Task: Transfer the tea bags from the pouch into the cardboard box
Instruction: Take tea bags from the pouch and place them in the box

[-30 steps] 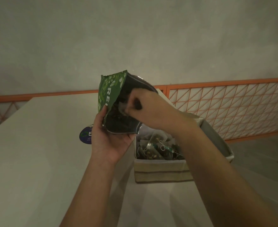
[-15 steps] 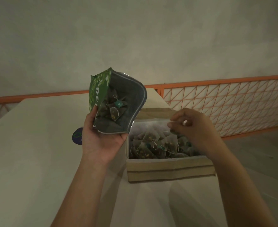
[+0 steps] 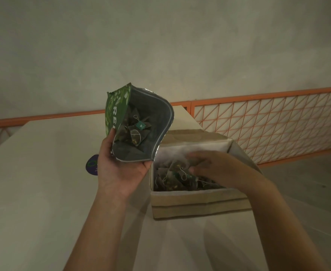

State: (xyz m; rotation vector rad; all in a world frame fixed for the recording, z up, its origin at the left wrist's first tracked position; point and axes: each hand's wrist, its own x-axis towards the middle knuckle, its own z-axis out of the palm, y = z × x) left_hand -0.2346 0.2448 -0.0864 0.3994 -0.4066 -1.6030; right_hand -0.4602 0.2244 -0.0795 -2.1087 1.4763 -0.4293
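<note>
My left hand (image 3: 119, 171) holds the green pouch (image 3: 118, 108) up by its lower edge, with the open foil-lined mouth tilted toward me. Several pyramid tea bags (image 3: 135, 133) with strings and tags lie inside it. The cardboard box (image 3: 199, 202) stands open on the table just right of the pouch, holding a pile of tea bags (image 3: 170, 179). My right hand (image 3: 209, 165) is lowered into the box, slightly blurred. Its thumb and fingertips pinch the edge of one tea bag (image 3: 177, 165) that rests on top of the pile.
The pale table (image 3: 33, 192) runs left and toward me. A small round purple object (image 3: 92, 165) lies on it, partly hidden behind my left hand. An orange mesh railing (image 3: 268, 124) runs behind and to the right of the box. A floor drop lies beyond the table's right edge.
My right hand came out of the pouch with a tea bag, crossed to the right and lowered into the box. My left hand has kept the pouch raised and turned its mouth more toward me.
</note>
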